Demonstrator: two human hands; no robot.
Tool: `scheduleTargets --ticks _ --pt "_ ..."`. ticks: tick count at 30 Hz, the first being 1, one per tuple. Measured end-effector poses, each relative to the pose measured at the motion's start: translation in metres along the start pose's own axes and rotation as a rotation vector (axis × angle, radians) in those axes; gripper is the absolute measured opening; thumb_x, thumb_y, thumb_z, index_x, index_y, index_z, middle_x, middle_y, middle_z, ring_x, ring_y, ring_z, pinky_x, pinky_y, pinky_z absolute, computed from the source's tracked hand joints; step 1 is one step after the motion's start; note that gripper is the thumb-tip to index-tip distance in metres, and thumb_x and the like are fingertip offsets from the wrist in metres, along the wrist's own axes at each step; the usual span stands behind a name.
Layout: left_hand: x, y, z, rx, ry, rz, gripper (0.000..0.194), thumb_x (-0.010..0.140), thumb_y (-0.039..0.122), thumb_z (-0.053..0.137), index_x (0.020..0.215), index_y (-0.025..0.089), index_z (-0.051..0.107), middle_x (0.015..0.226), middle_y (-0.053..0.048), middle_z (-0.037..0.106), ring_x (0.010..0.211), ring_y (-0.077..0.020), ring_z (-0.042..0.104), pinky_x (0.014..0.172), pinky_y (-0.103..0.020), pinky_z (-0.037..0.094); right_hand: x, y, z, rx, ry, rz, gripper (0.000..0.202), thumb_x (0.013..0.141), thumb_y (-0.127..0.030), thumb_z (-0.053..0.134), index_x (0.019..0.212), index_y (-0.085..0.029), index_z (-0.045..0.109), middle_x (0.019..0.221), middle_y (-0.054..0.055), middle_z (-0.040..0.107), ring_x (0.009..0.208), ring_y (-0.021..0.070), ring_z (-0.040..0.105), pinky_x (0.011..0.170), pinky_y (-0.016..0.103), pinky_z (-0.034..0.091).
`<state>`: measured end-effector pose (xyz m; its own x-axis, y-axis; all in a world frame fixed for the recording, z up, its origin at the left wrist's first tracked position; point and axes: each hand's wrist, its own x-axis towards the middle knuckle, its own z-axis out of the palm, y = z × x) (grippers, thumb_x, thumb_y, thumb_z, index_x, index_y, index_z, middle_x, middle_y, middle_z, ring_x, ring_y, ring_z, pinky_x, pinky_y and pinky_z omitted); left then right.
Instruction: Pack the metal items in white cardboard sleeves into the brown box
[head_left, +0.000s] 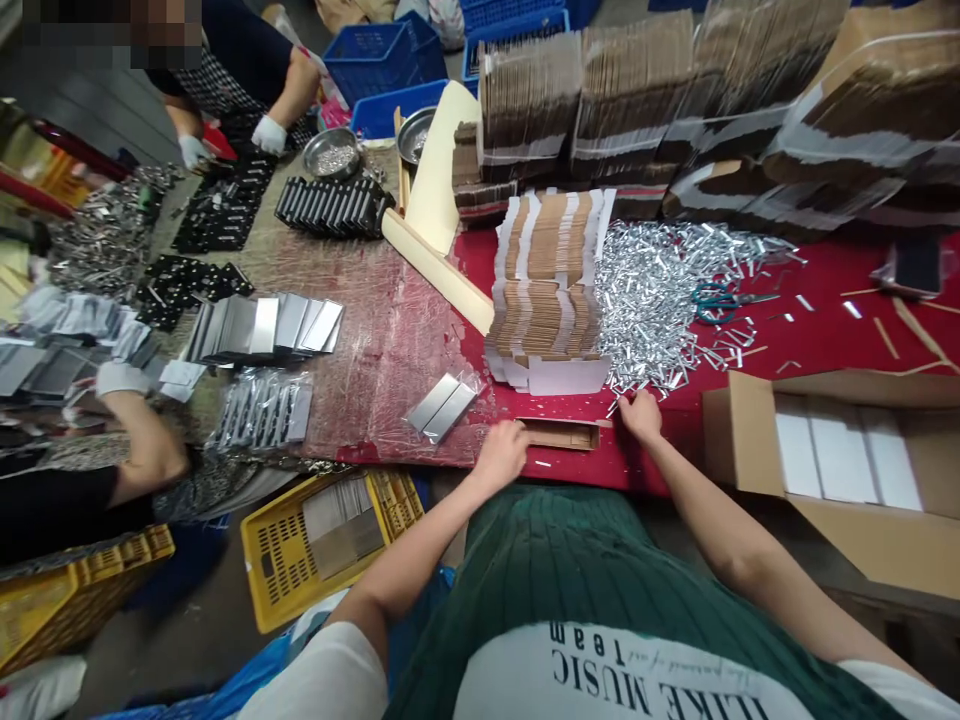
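A small open cardboard box (562, 434) lies at the table's near edge. My left hand (504, 452) touches its left end, fingers bent against it. Just past its right end, my right hand (641, 414) has its fingers pinched at the near edge of a pile of shiny metal pieces (649, 300); a small piece seems to be at the fingertips. Behind the box stands a stack of folded cardboard (551, 290). Two silver plates in clear plastic (444, 406) lie to the left of my left hand.
Green-handled scissors (716, 302) lie right of the metal pile. An open carton (754, 430) with white boxes stands at the right. A yellow crate (259, 570) is below the table. Gloved people work at the left. Tall cardboard stacks (529, 100) line the back.
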<state>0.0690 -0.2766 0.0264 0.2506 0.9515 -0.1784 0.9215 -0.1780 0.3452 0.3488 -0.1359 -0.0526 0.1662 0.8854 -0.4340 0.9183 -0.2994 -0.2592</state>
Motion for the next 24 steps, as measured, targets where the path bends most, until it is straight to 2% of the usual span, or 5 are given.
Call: scheduleTargets --ticks 5,12,18,21,24 --pt "-0.012 -0.074 -0.017 0.208 0.091 -0.617 0.044 0.086 0.028 0.046 0.129 0.02 0.046 0.121 -0.016 0.044 0.109 -0.029 0.042 0.089 -0.043 0.037 -0.007 -0.023 0.014 0.053 -0.057 -0.02 0.02 0.081 -0.022 0.05 0.093 -0.013 0.062 0.096 0.015 0.063 0.089 0.0229 0.059 0.075 0.03 0.041" --pt "-0.022 -0.087 0.003 0.293 0.024 -0.514 0.05 0.084 0.022 0.047 0.134 0.024 0.04 0.111 -0.013 0.047 0.105 -0.0262 0.043 0.091 -0.039 0.034 -0.039 0.01 -0.018 0.243 0.11 0.14 0.022 0.082 -0.035 0.047 0.082 -0.015 0.058 0.083 0.013 0.066 0.076 0.0224 0.059 0.07 0.031 0.043" --pt "0.0 -0.11 -0.008 0.212 0.013 -0.529 0.055 0.082 0.019 0.048 0.136 0.017 0.036 0.107 -0.016 0.052 0.102 -0.0275 0.048 0.094 -0.043 0.03 -0.114 -0.02 0.007 0.789 -0.123 0.045 0.034 0.077 -0.046 0.05 0.094 -0.017 0.052 0.073 0.006 0.063 0.06 0.0193 0.059 0.057 0.031 0.046" --pt "-0.009 -0.098 -0.018 0.062 0.043 -0.505 0.064 0.079 0.02 0.054 0.139 0.016 0.031 0.112 -0.016 0.052 0.104 -0.0273 0.049 0.092 -0.04 0.035 -0.118 -0.031 0.015 0.522 0.073 0.079 0.041 0.081 -0.047 0.045 0.106 -0.015 0.052 0.086 0.01 0.064 0.075 0.0219 0.062 0.066 0.032 0.046" --pt "-0.023 -0.053 -0.027 -0.115 0.126 -0.276 0.07 0.08 0.019 0.051 0.143 0.018 0.022 0.121 -0.015 0.048 0.11 -0.0271 0.045 0.095 -0.041 0.036 -0.11 -0.032 0.021 0.194 -0.025 0.041 0.039 0.084 -0.038 0.046 0.111 -0.012 0.055 0.088 0.013 0.065 0.079 0.0227 0.062 0.07 0.032 0.045"
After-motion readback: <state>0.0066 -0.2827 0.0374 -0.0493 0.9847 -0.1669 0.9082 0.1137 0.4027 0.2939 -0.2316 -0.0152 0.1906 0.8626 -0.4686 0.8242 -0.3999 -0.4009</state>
